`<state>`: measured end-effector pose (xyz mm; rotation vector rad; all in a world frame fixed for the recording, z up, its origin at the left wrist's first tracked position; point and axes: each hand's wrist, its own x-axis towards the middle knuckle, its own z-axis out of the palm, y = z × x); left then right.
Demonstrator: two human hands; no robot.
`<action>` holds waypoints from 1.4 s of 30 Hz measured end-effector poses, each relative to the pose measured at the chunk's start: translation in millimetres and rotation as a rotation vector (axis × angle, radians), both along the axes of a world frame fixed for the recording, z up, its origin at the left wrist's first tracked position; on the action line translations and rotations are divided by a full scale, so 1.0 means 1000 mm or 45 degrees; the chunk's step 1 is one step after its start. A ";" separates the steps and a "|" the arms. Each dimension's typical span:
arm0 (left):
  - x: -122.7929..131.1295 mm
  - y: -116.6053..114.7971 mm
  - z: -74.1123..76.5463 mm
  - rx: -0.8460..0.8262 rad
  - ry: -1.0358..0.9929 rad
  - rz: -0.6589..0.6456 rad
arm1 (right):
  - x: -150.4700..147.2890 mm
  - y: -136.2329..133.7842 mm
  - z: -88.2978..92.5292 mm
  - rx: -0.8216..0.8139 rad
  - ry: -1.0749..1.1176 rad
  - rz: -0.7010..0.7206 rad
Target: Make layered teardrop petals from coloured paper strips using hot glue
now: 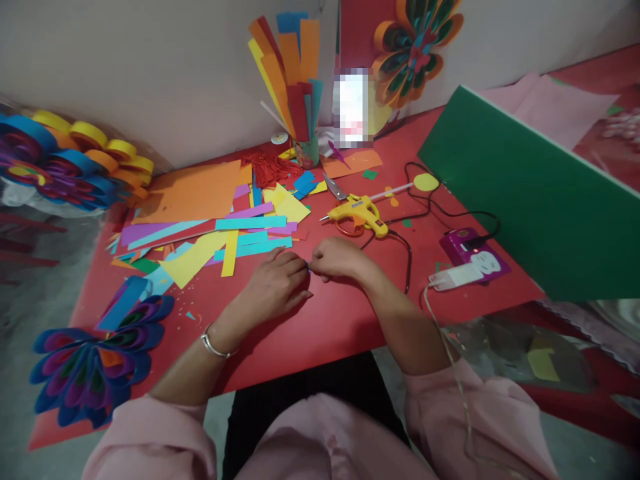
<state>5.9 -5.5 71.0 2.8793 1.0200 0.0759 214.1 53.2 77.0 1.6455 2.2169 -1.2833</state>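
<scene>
My left hand (283, 280) lies low over the red table (325, 333), its fingers bent together and its thumb to the side. Close against it is my right hand (336, 259), curled into a pinch. A tiny dark bluish bit shows where the fingertips meet; the hands hide the rest, and I cannot make out what it is. Just beyond the right hand lies a yellow glue gun (357, 212) with its nozzle pointing left. Scissors (335, 187) rest behind it. Left of my hands are coloured paper strips (250, 223) in a loose heap.
A blue and purple paper-loop flower (95, 360) lies front left; another paper flower piece (75, 160) is behind it. A cup (307, 152) holds upright strips. On the right, a green board (530, 200) leans near a purple power box (470, 250) with cords. Orange sheets (190, 192) lie at the back.
</scene>
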 end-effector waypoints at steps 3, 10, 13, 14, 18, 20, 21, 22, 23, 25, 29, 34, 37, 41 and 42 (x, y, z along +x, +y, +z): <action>0.000 0.000 0.000 0.001 0.002 0.005 | 0.000 0.000 0.001 0.007 -0.003 0.006; 0.000 0.000 -0.001 -0.004 -0.009 0.004 | -0.001 0.000 0.000 -0.010 -0.005 -0.007; 0.000 0.000 0.000 -0.016 -0.020 0.007 | -0.002 0.000 0.000 -0.005 -0.022 -0.019; 0.000 0.000 0.000 -0.019 -0.021 0.007 | -0.002 0.000 0.000 0.001 -0.026 -0.019; 0.000 0.000 0.000 -0.008 -0.024 0.002 | -0.002 0.000 0.000 0.017 -0.021 -0.008; -0.001 0.000 -0.001 -0.006 -0.022 -0.002 | -0.002 -0.001 0.001 0.017 -0.026 -0.007; -0.001 0.000 -0.001 -0.006 -0.020 -0.002 | -0.002 -0.001 0.001 0.019 -0.030 -0.006; -0.001 0.000 -0.001 -0.004 -0.017 -0.001 | -0.002 -0.001 0.001 0.024 -0.032 -0.004; -0.001 0.000 -0.001 -0.001 -0.015 0.001 | -0.001 -0.001 0.001 0.027 -0.032 -0.003; -0.001 0.000 -0.001 0.006 -0.009 0.001 | -0.001 -0.001 0.001 0.033 -0.031 -0.004; -0.001 0.000 -0.001 0.017 -0.006 -0.008 | -0.001 0.000 -0.001 0.008 -0.005 -0.011; 0.000 0.000 -0.001 0.007 -0.006 0.000 | -0.001 0.000 -0.001 0.021 -0.017 0.006; -0.001 0.000 -0.001 -0.003 -0.023 0.001 | -0.001 0.000 0.000 0.018 -0.027 0.007; -0.001 0.000 -0.002 -0.008 -0.043 0.006 | -0.001 0.000 -0.001 0.030 -0.025 0.007; 0.000 0.000 -0.002 -0.006 -0.044 0.005 | -0.001 0.000 -0.001 0.027 -0.028 0.006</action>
